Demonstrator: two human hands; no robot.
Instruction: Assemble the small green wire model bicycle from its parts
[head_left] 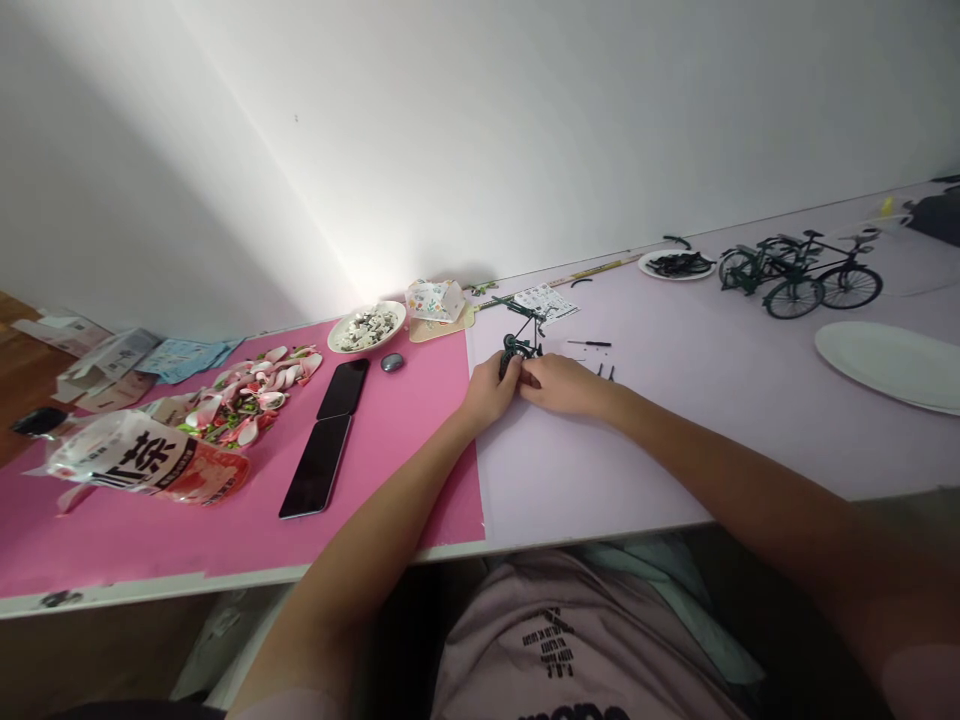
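Together, the left hand [491, 390] and right hand [561, 383] are closed on a model bicycle [516, 345] over the table [555, 475], near a screwdriver [598, 344].

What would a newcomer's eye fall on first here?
Likely the bright pink covering, with a bottle lying at the left. In the middle, the left hand and right hand hold a toy bike. More toy bikes stand at right, near a plate of dark parts.

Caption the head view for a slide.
Left hand and right hand hold a small dark model bicycle near a screwdriver.
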